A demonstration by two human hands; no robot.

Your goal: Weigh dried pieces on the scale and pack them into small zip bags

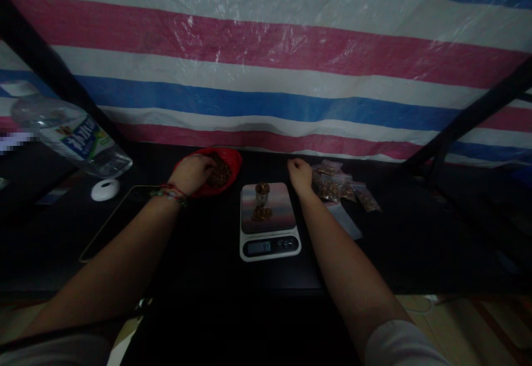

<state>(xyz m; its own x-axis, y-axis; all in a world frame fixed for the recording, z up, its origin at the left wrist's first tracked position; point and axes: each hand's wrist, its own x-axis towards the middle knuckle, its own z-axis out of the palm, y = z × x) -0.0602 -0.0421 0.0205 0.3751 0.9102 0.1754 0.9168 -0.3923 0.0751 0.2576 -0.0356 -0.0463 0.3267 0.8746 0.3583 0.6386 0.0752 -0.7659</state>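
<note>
My left hand (195, 171) reaches into a red plastic bag (235, 162) with an open top, its fingers curled down among small brown pieces (220, 173). What lies between those fingertips is hidden. My right hand (300, 174) rests on the black table beyond the scale's right side, fingers curled in, nothing seen in them. Between my hands is a white kitchen scale (245, 224) with a lit display that seems to read 94. On its shiny plate stands a small cup (262, 193) filled with brown pieces. Brown shapes in front of the cup may be loose pieces or a reflection.
Several small clear bags of brown pieces (332, 186) lie right of my right hand, with a flat empty-looking bag (347, 220) before them. A large clear bottle (78, 133), a white rounded object (105, 189) and a dark tablet (124, 219) are at left. Striped sheeting (266, 83) hangs behind.
</note>
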